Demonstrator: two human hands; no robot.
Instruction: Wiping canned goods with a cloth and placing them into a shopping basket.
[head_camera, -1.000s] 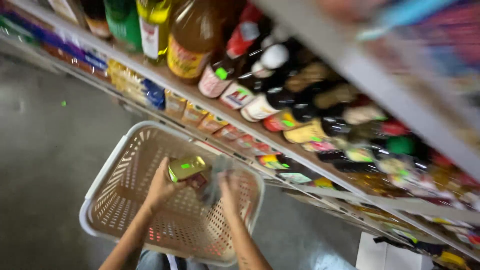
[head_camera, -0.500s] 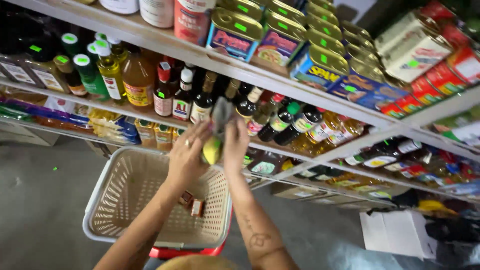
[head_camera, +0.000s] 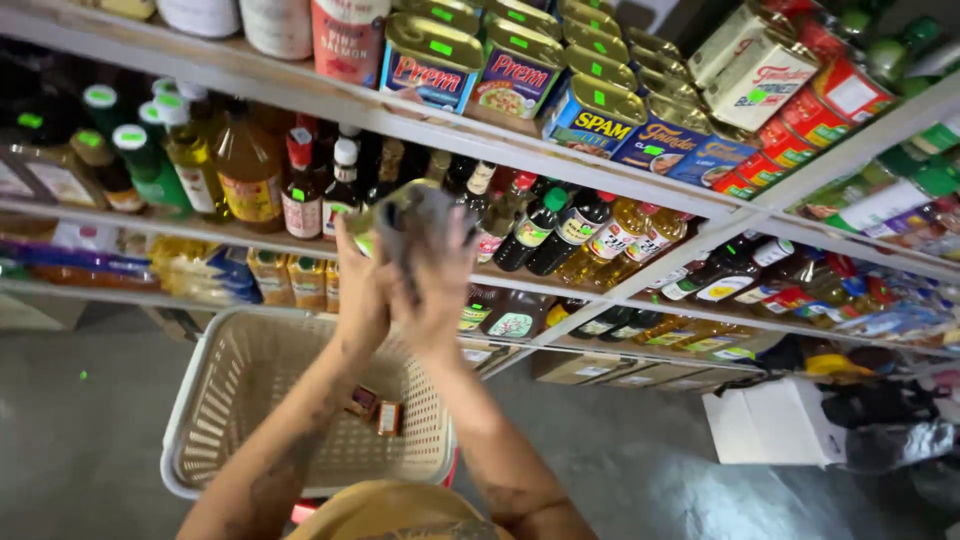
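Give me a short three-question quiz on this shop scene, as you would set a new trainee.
1. True or false: both hands, left hand and right hand, are raised in front of the shelves.
2. Where does the beige basket sit: A above the hands, B below the hands, C on the top shelf?
3. What do the hands hold between them?

Key: 1 true. 2 B. 3 A small can with a grey cloth against it.

Shelved bottles (head_camera: 300, 190), tins (head_camera: 600, 110), basket (head_camera: 200, 420).
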